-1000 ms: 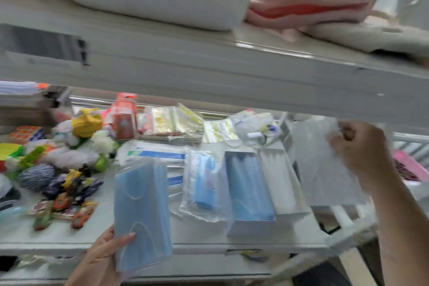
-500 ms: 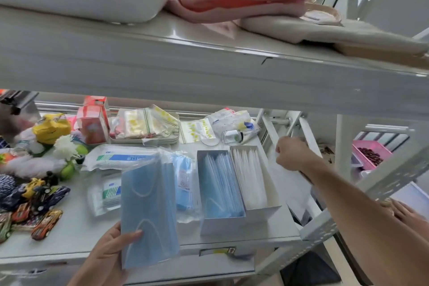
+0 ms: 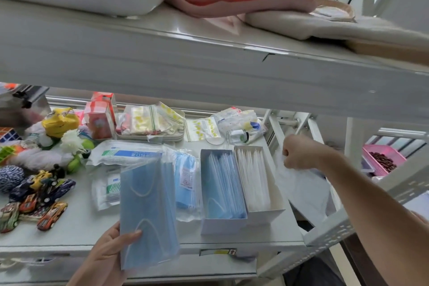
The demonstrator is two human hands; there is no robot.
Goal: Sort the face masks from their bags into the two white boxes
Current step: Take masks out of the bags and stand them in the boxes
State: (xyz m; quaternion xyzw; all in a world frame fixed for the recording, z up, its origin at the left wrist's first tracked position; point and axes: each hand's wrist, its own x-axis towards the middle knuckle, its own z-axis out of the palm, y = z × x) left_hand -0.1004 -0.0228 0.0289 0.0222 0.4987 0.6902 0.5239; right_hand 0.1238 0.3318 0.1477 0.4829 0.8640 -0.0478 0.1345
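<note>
Two white boxes stand side by side on the shelf: the left box [image 3: 222, 225] holds blue masks, the right box [image 3: 276, 202] holds white masks. My left hand [image 3: 109, 255] grips a stack of blue masks [image 3: 146, 211] in a clear bag, held upright at the shelf's front edge. My right hand [image 3: 299, 153] is closed on an empty clear plastic bag [image 3: 304, 188] just right of the white-mask box, past the shelf's end. Another bag of blue masks [image 3: 185, 183] lies between the held stack and the boxes.
Packaged masks [image 3: 125, 153] lie behind the held stack. Toy cars [image 3: 39, 197], a yarn ball and soft toys crowd the left. A tray of zip bags [image 3: 151, 123], a red carton [image 3: 99, 118] and a small jar [image 3: 236, 136] sit at the back. An upper shelf [image 3: 209, 62] overhangs. A pink basket [image 3: 383, 158] is at right.
My right hand has carried the empty clear bag from in front of me down to the right side of the white-mask box. My left hand keeps holding the blue mask stack.
</note>
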